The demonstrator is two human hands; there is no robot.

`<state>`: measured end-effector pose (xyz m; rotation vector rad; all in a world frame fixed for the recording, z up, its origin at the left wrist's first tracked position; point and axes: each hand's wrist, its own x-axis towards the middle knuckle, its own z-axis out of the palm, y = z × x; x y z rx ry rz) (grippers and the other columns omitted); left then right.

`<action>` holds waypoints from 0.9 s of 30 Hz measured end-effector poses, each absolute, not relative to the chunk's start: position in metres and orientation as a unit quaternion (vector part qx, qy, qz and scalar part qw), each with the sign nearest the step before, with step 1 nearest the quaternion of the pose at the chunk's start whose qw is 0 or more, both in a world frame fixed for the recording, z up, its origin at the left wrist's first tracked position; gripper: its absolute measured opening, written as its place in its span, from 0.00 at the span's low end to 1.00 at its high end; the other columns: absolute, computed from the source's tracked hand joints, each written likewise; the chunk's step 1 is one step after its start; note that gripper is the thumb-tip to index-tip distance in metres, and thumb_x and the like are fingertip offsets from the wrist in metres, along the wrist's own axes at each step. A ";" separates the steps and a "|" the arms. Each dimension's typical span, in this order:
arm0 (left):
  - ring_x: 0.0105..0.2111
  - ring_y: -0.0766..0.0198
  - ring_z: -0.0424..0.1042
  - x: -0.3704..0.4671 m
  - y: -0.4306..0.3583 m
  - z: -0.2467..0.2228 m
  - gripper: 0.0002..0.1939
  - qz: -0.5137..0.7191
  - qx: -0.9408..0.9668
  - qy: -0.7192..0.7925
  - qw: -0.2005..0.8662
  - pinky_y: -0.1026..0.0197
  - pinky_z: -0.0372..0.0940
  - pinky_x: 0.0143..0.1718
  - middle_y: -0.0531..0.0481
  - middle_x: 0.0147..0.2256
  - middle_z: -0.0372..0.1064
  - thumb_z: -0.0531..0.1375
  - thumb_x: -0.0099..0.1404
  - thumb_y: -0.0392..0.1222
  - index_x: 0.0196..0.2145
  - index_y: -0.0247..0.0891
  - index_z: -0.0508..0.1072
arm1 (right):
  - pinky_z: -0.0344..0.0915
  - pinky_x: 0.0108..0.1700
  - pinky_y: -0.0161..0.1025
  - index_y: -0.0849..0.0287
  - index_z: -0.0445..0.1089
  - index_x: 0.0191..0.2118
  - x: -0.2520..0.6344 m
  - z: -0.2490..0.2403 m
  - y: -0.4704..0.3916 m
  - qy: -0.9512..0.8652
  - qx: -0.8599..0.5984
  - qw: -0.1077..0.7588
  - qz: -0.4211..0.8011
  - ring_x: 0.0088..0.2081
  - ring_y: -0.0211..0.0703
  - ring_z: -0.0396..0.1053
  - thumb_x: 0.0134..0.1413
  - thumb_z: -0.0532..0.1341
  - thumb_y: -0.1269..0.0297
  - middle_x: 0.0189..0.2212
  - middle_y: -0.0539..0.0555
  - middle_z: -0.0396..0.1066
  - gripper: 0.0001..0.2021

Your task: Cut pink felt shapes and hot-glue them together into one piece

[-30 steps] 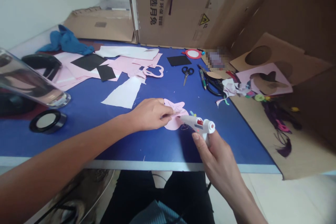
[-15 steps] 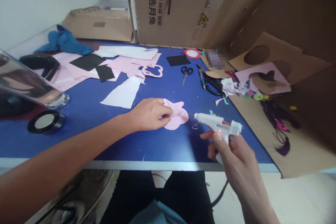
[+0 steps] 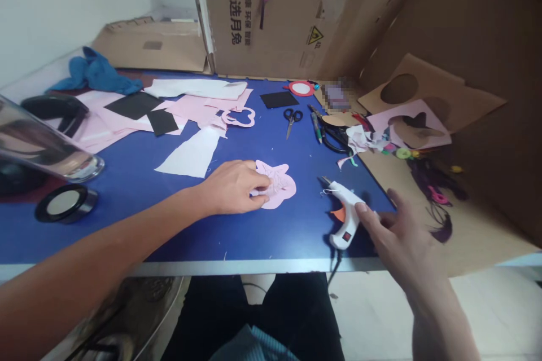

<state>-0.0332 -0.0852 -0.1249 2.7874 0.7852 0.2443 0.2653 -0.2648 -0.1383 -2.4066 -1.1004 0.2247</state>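
A scalloped pink felt-like cutout [image 3: 288, 187] with faint lines drawn on it lies on the blue tabletop. At its left edge is my left hand [image 3: 235, 187], its fingers closed in a pinch on the piece. The white hot glue gun [image 3: 349, 207] with an orange trigger rests on its side to the right, its nozzle pointing away to the upper left on a small wire stand. My right hand [image 3: 404, 240] is just right of the glue gun, slightly blurred, with fingers spread and the thumb tip close to or touching the gun's body.
Small black scissors [image 3: 292, 119] lie beyond the cutout. Pink and white fabric scraps [image 3: 188, 152] and black squares [image 3: 163, 122] spread at the left. A clear tumbler [image 3: 55, 141] and a round black container [image 3: 65, 203] stand near left. Cardboard [image 3: 398, 203] with tassels borders the right.
My right hand has put the glue gun down on its side and let go, moving right with its fingers spread. My left hand still holds the pink cutout.
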 end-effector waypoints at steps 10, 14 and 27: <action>0.40 0.54 0.76 -0.033 -0.086 -0.121 0.13 0.056 0.955 0.268 0.117 0.56 0.62 0.38 0.49 0.33 0.77 0.66 0.68 0.53 0.45 0.47 0.85 | 0.72 0.50 0.59 0.52 0.75 0.68 0.228 -0.112 -0.266 -0.597 -0.766 0.208 -0.114 0.52 0.65 0.75 0.75 0.55 0.58 0.55 0.67 0.75 0.23; 0.40 0.54 0.77 -0.033 -0.087 -0.121 0.12 0.053 0.955 0.267 0.114 0.55 0.62 0.40 0.50 0.33 0.77 0.66 0.68 0.51 0.45 0.47 0.85 | 0.71 0.55 0.59 0.50 0.77 0.66 0.195 -0.112 -0.247 -0.750 -0.640 0.107 -0.127 0.62 0.68 0.69 0.62 0.56 0.81 0.65 0.68 0.70 0.31; 0.38 0.55 0.76 -0.033 -0.088 -0.120 0.11 0.049 0.959 0.265 0.089 0.54 0.63 0.40 0.49 0.32 0.75 0.66 0.69 0.50 0.43 0.45 0.85 | 0.61 0.66 0.63 0.49 0.73 0.70 0.169 -0.119 -0.204 -0.783 -0.615 -0.002 -0.091 0.71 0.68 0.63 0.71 0.57 0.77 0.74 0.67 0.64 0.28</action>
